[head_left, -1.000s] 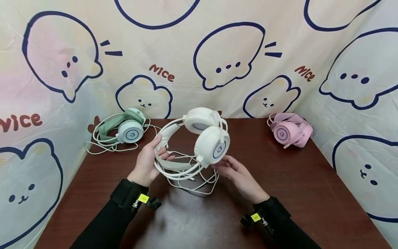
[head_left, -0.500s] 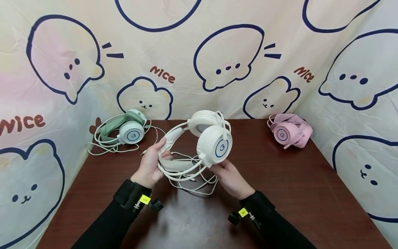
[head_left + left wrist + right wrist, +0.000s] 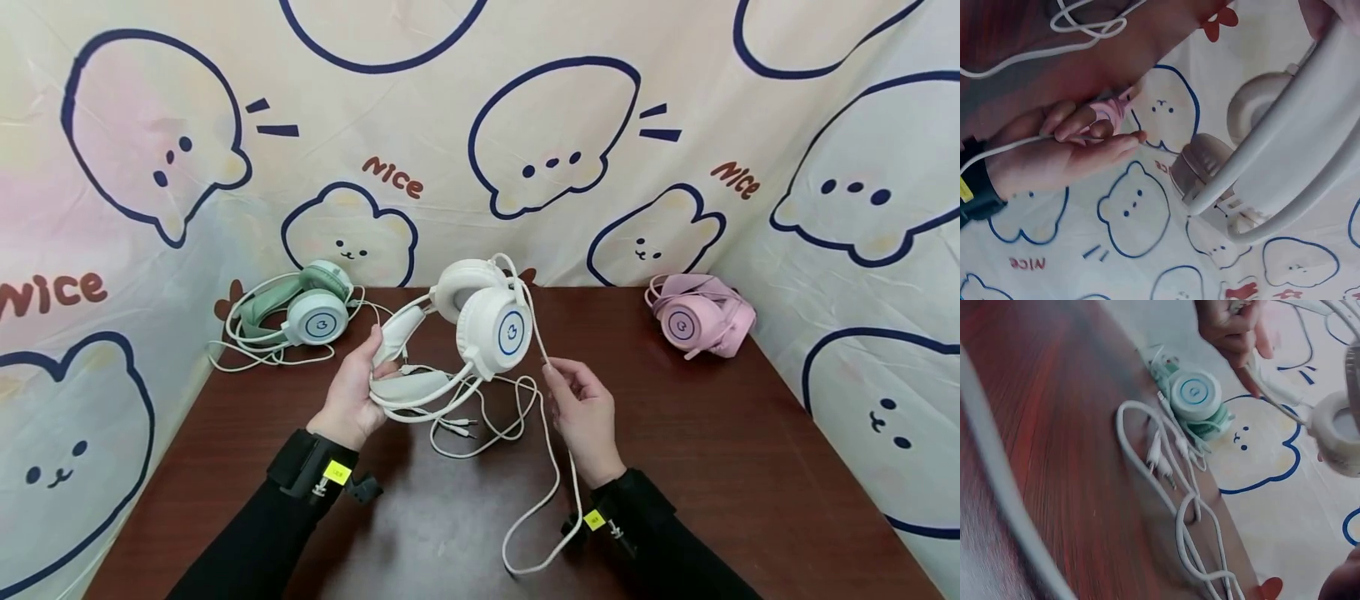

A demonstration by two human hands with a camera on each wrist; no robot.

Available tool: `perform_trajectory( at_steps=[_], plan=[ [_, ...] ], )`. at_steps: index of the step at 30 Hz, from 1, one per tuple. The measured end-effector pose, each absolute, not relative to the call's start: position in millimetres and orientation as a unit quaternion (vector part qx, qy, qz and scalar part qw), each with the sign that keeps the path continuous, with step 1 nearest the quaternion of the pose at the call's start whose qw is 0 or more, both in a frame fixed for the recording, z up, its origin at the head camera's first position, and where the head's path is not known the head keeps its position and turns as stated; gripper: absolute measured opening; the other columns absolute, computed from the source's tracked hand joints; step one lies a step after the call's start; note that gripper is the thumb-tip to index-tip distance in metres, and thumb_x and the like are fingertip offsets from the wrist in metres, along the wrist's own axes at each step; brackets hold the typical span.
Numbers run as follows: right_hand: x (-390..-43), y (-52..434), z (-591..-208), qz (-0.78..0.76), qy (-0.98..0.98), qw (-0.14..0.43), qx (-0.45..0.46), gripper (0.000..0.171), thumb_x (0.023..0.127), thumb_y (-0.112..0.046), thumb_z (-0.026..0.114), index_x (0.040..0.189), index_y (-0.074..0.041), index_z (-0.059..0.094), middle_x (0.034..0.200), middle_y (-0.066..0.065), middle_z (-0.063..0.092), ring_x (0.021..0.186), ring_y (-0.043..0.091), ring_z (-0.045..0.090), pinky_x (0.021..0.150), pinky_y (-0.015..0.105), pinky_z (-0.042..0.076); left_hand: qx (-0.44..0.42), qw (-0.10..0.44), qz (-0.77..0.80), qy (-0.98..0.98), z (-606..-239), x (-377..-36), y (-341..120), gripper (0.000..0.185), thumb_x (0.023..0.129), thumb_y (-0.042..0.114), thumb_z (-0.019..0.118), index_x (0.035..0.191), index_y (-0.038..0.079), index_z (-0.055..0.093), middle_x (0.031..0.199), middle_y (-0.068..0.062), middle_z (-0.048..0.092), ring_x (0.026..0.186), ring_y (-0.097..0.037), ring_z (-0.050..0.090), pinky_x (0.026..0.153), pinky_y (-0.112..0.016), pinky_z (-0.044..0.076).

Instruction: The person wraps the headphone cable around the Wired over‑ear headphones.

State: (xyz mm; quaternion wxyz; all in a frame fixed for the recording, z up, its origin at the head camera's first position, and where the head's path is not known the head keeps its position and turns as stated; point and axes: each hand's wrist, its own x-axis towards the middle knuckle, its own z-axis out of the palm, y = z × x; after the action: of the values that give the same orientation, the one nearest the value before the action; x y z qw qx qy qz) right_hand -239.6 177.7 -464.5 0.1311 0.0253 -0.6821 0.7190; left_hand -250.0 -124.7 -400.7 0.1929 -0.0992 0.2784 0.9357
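- Left hand (image 3: pixel 351 398) gripping headband of white headset (image 3: pixel 468 329), held above brown table (image 3: pixel 720 450)
- Right hand (image 3: pixel 585 412) pinching its white cable (image 3: pixel 558 467), slack looping down to table
- Green headset (image 3: pixel 303 312) far left, pink headset (image 3: pixel 701 323) far right

Dark wood table (image 3: pixel 750 467); cartoon-bear cloth backdrop (image 3: pixel 540 150), apparently wrapping three sides

White headset (image 3: pixel 480 329) held aloft, cable (image 3: pixel 551 442) dangling
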Motion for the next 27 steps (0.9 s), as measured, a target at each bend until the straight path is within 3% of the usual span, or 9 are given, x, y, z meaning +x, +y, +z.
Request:
perform_trajectory(
  at_steps=[5,10,15,21,27],
  plan=[
    [-241.9,174.7,-467.0,0.544,-0.82,0.169,0.046,0.013,0.098,-0.026,0.074,0.108,-0.02,0.08,0.09,0.001,0.075,0.072,0.01,0.059,0.062,0.021,0.046,-0.105,0.195,0.926,0.307,-404.7,-247.9,-117.0,0.036,0.11,0.048,0.038,0.118,0.015,0.045,0.059,0.006,0.03,0.044,-0.007,0.032,0.046,-0.017,0.032],
    [-236.8,158.8,-467.2,0.383,-0.883,0.217,0.16,0.007,0.095,-0.015,0.075,0.098,-0.018,0.081,0.091,0.0,0.077,0.078,0.016,0.068,0.068,0.033,0.054,-0.128,0.162,0.914,0.35,-412.4,-248.3,-104.9,0.036,0.11,0.049,0.037,0.121,0.016,0.045,0.061,0.008,0.03,0.047,-0.005,0.031,0.049,-0.015,0.029],
    [-224.2,143.5,-464.1,0.297,-0.894,0.231,0.244,0.017,0.095,-0.015,0.074,0.111,-0.016,0.08,0.106,0.004,0.078,0.098,0.026,0.075,0.082,0.045,0.059,-0.164,0.092,0.897,0.399,-420.2,-249.2,-99.1,0.037,0.109,0.05,0.039,0.123,0.017,0.049,0.071,0.007,0.033,0.053,-0.006,0.029,0.052,-0.017,0.027],
    [-210.4,137.7,-455.7,0.317,-0.89,0.19,0.267,0.012,0.097,-0.013,0.07,0.106,-0.016,0.077,0.097,-0.003,0.075,0.089,0.013,0.071,0.078,0.036,0.058,-0.2,-0.011,0.867,0.457,-422.7,-253.3,-99.1,0.038,0.108,0.05,0.046,0.121,0.016,0.059,0.087,0.005,0.042,0.063,-0.007,0.037,0.057,-0.015,0.032],
    [-206.7,141.3,-447.5,0.38,-0.884,0.131,0.239,0.011,0.097,-0.013,0.07,0.105,-0.014,0.078,0.088,-0.009,0.072,0.079,0.004,0.063,0.072,0.026,0.055,-0.185,-0.08,0.836,0.511,-426.6,-253.6,-102.6,0.041,0.106,0.054,0.049,0.119,0.018,0.065,0.067,0.008,0.037,0.055,-0.008,0.035,0.051,-0.021,0.031]
  ],
)
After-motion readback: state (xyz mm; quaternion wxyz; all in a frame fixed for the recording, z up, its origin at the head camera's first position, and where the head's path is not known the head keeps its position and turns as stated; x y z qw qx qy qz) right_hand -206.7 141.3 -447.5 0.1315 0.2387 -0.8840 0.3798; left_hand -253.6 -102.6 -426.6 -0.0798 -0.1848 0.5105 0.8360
